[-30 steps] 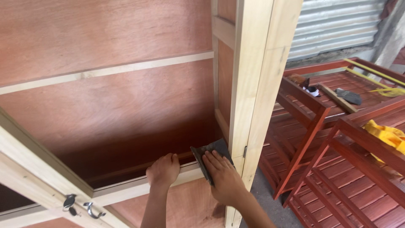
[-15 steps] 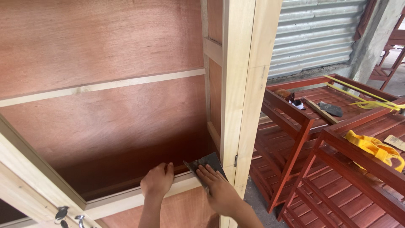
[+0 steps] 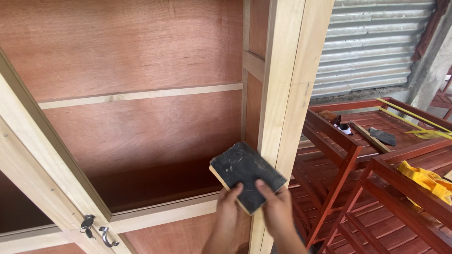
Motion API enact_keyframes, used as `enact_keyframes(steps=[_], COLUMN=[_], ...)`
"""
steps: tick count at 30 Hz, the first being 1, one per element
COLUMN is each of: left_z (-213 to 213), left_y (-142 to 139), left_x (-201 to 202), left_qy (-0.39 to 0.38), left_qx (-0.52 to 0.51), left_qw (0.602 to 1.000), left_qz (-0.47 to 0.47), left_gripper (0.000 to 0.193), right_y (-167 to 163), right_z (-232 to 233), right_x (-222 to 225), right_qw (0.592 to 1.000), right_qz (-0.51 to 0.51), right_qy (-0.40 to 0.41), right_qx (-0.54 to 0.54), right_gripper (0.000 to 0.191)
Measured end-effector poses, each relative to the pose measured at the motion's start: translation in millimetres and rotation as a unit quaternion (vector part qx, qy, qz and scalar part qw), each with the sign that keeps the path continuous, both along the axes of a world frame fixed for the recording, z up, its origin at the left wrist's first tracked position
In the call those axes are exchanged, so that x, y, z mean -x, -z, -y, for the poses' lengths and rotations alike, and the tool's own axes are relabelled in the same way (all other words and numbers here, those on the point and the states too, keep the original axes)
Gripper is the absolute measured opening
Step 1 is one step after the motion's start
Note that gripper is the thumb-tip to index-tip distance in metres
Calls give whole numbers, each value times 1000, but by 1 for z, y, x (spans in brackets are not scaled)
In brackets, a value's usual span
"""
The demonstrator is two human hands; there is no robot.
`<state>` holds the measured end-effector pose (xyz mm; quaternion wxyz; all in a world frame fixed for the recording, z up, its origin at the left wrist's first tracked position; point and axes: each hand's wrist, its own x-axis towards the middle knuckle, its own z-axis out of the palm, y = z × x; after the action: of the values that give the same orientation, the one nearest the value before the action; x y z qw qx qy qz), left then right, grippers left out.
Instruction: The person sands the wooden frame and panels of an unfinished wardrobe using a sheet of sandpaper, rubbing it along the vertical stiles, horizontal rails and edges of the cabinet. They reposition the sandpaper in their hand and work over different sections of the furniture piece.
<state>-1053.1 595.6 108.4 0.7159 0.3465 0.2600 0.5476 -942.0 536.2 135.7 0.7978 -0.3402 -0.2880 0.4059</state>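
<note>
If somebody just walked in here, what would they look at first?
Most likely the dark, scuffed sanding block low in the middle, held up by both the left hand and the right hand in front of a pale wooden post. Behind it, the big reddish-brown cabinet fills the left side. To the right stand red-painted wooden frames with a yellow cloth on them.

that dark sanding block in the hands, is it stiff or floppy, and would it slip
The sanding block probably stays stiff: a pale wooden slab shows under its dark sheet. It looks light, since the left hand and right hand hold it by fingertips. The gritty face likely resists slipping.
</note>
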Motion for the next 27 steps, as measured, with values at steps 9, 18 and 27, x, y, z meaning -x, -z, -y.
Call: enact_keyframes(steps=[9, 18, 27], left_z=[-21, -18, 1], left_y=[9, -51, -19], left_x=[-44, -104, -90], left_qy=[-184, -196, -175], left_qx=[-114, -308, -248], left_qw=[967, 923, 943], left_qz=[-133, -123, -136], left_gripper=[39, 47, 45], right_y=[-31, -32, -20], right_z=[-8, -48, -46], right_x=[-66, -52, -58], right_qw=[914, 883, 923], right_qz=[311, 377, 332], right_qy=[256, 249, 186], right_qx=[37, -124, -50], right_gripper=[51, 61, 72])
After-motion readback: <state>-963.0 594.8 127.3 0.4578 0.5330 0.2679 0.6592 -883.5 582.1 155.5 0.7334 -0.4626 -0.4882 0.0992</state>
